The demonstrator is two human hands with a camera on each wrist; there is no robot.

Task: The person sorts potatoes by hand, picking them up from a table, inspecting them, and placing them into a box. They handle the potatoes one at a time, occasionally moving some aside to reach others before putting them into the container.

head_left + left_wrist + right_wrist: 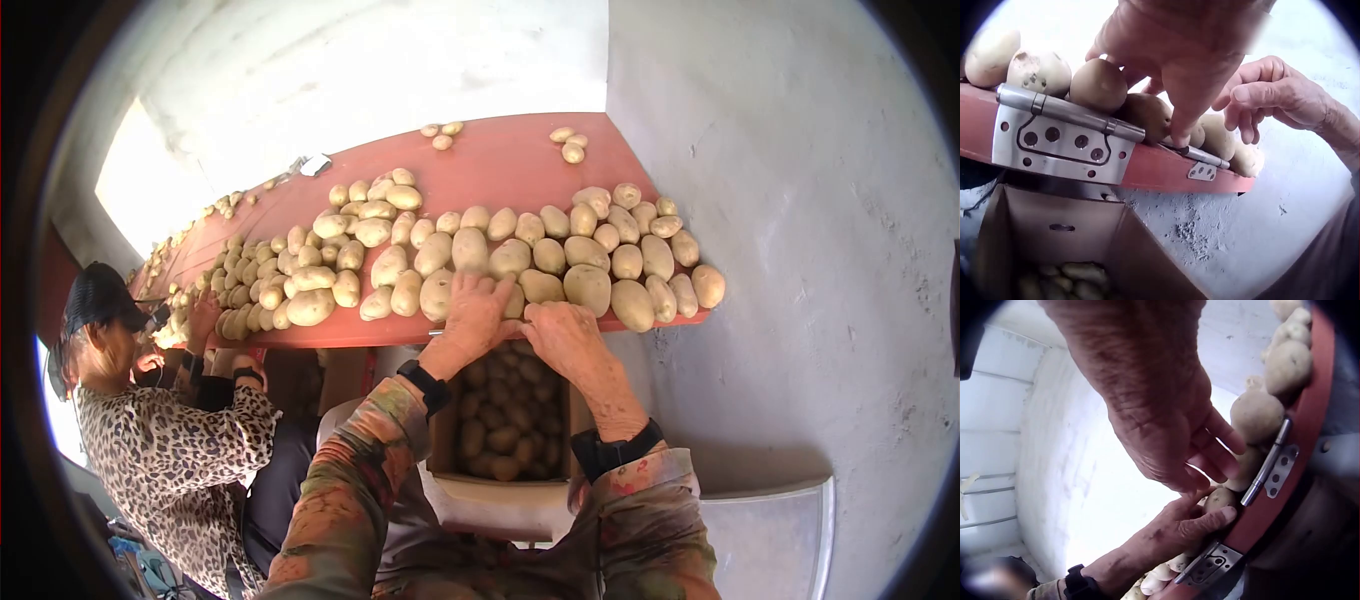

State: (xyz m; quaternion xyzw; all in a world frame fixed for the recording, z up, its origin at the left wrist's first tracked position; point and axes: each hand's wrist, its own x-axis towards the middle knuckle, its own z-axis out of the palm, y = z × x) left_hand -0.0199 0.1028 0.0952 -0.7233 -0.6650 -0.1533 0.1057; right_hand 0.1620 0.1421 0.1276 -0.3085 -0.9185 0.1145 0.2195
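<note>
My left hand (472, 318) is at the front edge of a red table, over the front row of potatoes (585, 288). Its thumb and fingers go round one potato (1219, 500), as the right wrist view shows; in the left wrist view that potato (1147, 117) is darker and partly covered by the hand. Close by on the right, my right hand (568, 338) hangs with loosely bent fingers and holds nothing. In the right wrist view the fingers of this right hand (1172, 440) overlap a potato near a metal hinge (1267, 464).
Below the table edge stands a cardboard box (500, 490) of potatoes. Metal hinges (1066, 134) line the table's front side. Another person (170, 420) in a leopard-print top works at the left. A grey wall (800, 250) bounds the right; small potato groups (572, 145) lie farther back.
</note>
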